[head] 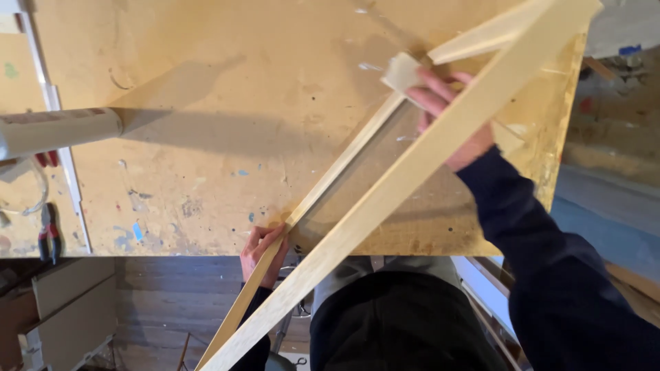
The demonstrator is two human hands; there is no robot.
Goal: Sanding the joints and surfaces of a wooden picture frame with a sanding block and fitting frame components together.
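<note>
Two long pale wooden strips [412, 172], joined into a narrow frame, are laid diagonally across the paint-stained yellow-brown board surface [227, 103], running from the upper right corner down past the near edge at lower left. The frame's lower end overhangs that near edge and is held in mid-air above the wooden floor [165, 295].

The left hand [263, 251] is closed around the thinner inner strip right at the near edge, fingers wrapped over the wood. The right hand [450, 117] is seen between the 2 strips near the upper right, partly hidden by the wider strip; a small pale folded pad [403, 71] is pressed under its fingertips against the inner strip. Whether the pad is pinched or only pushed flat can't be told.

A white cardboard tube [58, 129] juts in from the left edge, well apart from the frame. Red-handled pliers [48, 230] are seen at far left, beyond a white trim strip [65, 165].

Open room: the centre and upper left of the surface, approx. between tube and frame, are left bare. The right edge of the surface is crowded by the frame's top end.
</note>
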